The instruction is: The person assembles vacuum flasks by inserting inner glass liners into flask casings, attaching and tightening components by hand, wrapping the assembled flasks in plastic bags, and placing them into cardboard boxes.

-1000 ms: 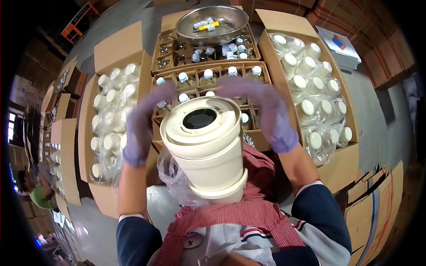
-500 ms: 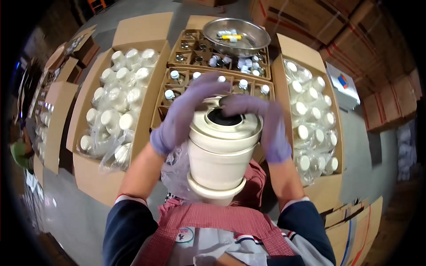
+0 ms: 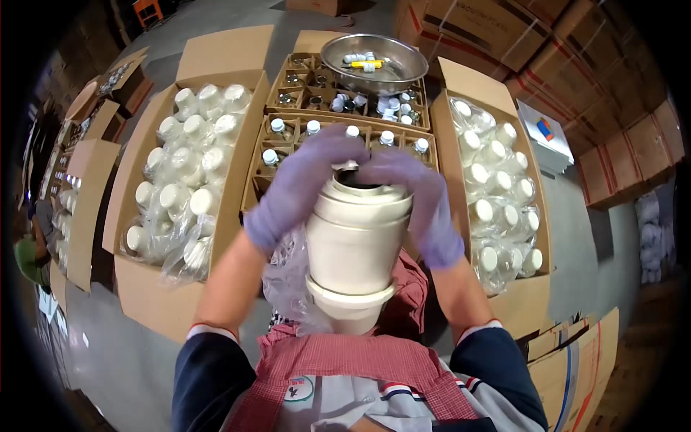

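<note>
A cream vacuum-flask-like container, with a round body, stepped collar and dark open mouth, stands in front of my apron. Its narrower lower end is nearest me. My left hand, in a purple glove, curls over the upper left side of the collar, fingers reaching the far rim. From the right, my gloved right hand bends over the same collar, fingertips at the mouth. Both hands look closed about this top part, though motion blurs them and the fingertips are partly hidden. Clear plastic wrap hangs left of the container.
Cartons of plastic-wrapped, white-topped bottles stand left and right. Ahead, a divided carton holds white-capped bottles; behind it a metal bowl with small parts rests on another. Stacked boxes rise behind. A person is far left.
The container's top has tipped away from me, so less of its dark mouth shows. Both hands have shifted over the collar and stay close around the mouth.
</note>
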{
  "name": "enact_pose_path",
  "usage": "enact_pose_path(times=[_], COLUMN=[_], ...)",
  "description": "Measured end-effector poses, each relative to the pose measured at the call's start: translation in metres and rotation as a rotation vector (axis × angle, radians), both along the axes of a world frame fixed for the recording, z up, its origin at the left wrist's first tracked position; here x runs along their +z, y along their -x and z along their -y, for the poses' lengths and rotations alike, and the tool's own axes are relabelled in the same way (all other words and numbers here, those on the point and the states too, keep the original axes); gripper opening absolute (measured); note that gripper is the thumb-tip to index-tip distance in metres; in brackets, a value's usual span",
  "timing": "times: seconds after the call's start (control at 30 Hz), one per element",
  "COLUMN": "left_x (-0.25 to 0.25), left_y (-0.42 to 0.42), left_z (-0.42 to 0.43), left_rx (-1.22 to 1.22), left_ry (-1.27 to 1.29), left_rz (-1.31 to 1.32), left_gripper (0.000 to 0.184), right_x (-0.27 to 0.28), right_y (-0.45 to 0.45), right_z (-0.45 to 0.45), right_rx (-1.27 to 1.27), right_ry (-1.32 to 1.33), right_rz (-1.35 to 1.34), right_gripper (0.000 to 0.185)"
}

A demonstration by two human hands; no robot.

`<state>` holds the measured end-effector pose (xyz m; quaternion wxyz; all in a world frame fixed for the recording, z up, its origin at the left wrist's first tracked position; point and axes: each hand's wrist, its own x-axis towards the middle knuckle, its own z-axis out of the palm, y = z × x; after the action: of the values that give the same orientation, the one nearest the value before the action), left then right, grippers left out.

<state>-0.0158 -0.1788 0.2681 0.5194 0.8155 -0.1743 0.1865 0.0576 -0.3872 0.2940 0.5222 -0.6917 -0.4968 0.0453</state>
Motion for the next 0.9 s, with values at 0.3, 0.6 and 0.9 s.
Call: enact_pose_path(times=[0.3, 0.6, 0.9], left_x=[-0.025, -0.013, -0.011], left_y=[-0.014, -0.003, -0.006], left_z=[-0.019, -0.01, -0.01], left_rx=[0.102, 0.153, 0.107], left_ry=[0.041, 0.187, 0.641], left_rz=[-0.076, -0.2, -0.606], left_gripper=[0.045, 0.046, 0.051], right_x=[0.02, -0.02, -0.014], right_y=[0.014, -0.01, 0.006], right_z=[-0.008, 0.003, 0.014], right_rx=[-0.081, -0.184, -0.181], right_ry=[0.14, 0.123, 0.021], right_rz=[0.103, 0.034, 0.233], right_gripper=[0.105, 0.095, 0.087])
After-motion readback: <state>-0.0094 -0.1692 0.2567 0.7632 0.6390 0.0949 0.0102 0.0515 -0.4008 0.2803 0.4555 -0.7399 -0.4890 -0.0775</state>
